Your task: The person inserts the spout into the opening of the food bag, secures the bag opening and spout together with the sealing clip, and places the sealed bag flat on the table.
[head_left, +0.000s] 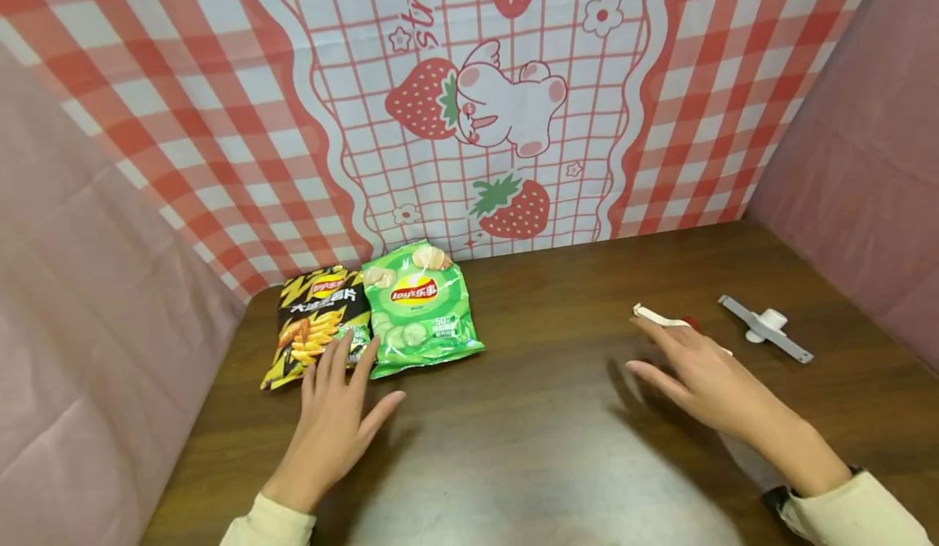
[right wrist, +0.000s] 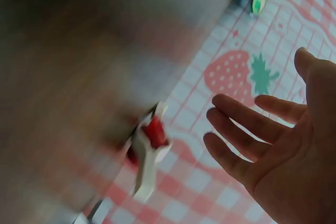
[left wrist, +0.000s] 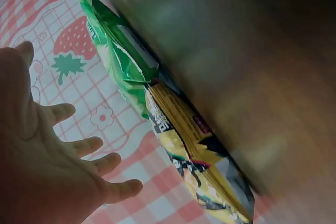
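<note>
Left hand (head_left: 333,424) spread at chip bags' (head_left: 370,318) edge; right hand (head_left: 697,375) spread above clip (head_left: 660,315).

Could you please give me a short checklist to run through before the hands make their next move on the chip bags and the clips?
1. Left hand free, fingers spread: ok.
2. Left fingertips at the black chip bag; contact: cannot tell.
3. Green chip bag flat beside it, in reach: ok.
4. Right hand empty: ok.
5. White and red clip near right fingers, ungripped: ok.
6. Grey clip lying further right, unobstructed: ok.
</note>
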Available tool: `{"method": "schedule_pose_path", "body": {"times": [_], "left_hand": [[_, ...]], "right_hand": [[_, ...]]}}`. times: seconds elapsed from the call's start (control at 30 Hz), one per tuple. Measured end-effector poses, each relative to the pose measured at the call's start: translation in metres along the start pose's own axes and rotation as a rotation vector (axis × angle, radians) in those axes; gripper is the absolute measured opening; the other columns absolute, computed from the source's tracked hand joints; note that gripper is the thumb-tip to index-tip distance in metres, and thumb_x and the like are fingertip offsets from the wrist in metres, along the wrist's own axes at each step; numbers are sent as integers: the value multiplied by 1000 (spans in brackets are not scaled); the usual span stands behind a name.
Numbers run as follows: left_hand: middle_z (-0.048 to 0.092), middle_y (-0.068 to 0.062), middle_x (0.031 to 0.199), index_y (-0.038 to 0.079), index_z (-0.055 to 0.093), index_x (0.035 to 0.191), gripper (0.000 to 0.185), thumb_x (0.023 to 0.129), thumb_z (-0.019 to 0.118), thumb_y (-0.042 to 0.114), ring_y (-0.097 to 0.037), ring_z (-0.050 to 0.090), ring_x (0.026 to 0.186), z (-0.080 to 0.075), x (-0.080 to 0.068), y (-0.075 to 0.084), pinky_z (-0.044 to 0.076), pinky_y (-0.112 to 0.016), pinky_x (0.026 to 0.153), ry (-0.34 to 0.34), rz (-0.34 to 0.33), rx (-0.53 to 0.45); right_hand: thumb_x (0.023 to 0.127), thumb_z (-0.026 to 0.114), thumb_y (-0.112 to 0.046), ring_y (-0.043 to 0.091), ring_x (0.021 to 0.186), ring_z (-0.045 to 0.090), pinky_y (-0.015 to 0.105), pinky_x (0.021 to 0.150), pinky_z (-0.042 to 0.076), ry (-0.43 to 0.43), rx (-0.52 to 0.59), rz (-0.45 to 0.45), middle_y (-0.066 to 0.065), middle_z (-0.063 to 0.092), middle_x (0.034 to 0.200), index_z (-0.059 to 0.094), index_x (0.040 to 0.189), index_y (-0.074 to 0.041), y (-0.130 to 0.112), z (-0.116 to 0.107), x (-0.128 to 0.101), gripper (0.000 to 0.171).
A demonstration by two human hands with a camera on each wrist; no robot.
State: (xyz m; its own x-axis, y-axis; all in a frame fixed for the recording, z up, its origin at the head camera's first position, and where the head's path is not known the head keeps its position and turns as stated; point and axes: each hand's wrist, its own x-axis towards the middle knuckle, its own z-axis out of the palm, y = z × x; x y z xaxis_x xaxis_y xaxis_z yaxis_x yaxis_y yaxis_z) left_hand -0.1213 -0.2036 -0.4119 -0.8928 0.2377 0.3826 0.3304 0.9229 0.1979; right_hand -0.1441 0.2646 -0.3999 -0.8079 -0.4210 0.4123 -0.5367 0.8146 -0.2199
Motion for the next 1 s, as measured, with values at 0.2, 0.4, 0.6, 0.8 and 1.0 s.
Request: {"method": "schedule_pose_path", "body": {"times": [0.2,0.4,0.6,0.8,1.0], "left_hand": [[25,-22,157,12,40,151,63,101,54,47,-44,28,142,-3,6,-3,27,-66,108,-61,-72,-182],[23,-22,159,10,37,152,61,103,50,44,-41,26,144,-2,13,-8,31,-63,108,-106,-148,-300],[29,-23,155,6,37,150,60,104,51,40,-40,32,141,2,32,-8,33,-61,108,-96,-120,-379],[35,-23,150,-1,36,148,59,104,52,36,-37,34,140,5,53,-11,32,-57,110,-109,-131,-462],[30,-23,155,-1,29,152,64,104,51,37,-38,28,144,7,67,-9,28,-57,113,-170,-199,-541]], "right_hand": [[100,60,-33,29,101,64,49,84,52,-98,36,-42,15,67,112,56,135,-3,-20,23,29,47],[106,48,-33,26,105,64,47,87,52,-174,107,-55,12,67,115,58,134,-4,-42,44,58,42],[106,45,-43,26,111,64,47,93,51,-256,214,-47,12,66,122,57,135,-2,-55,62,89,52],[105,46,-43,19,106,65,43,91,52,-311,386,-11,10,68,119,54,136,-1,-64,82,121,54],[104,51,-42,18,96,67,40,84,54,-394,563,120,10,69,114,42,146,-1,-71,99,144,60]]}}
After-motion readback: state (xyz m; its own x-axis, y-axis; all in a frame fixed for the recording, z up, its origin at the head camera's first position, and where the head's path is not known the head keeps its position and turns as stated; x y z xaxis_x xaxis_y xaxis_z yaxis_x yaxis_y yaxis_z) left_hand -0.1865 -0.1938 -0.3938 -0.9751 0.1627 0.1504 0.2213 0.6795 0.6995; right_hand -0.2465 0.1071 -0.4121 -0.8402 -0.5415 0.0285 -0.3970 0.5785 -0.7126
